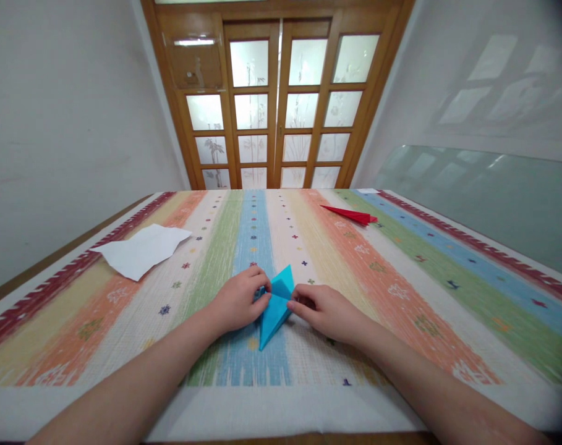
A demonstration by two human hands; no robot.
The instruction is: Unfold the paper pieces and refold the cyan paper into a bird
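A folded piece of blue origami paper (275, 314) stands out at the near middle of the table, narrowing to a point toward me, with a second pointed flap on its far side. My left hand (243, 298) pinches its left edge between thumb and fingers. On the opposite edge, my right hand (324, 309) grips the paper with thumb and forefinger. Parts of the blue paper's side edges are hidden behind my fingertips.
A creased white sheet of paper (141, 250) lies to the left. Farther off on the right is a folded red paper piece (352, 215). The striped tablecloth (387, 266) covers the table, and wooden glass-paned doors (281, 105) stand beyond it.
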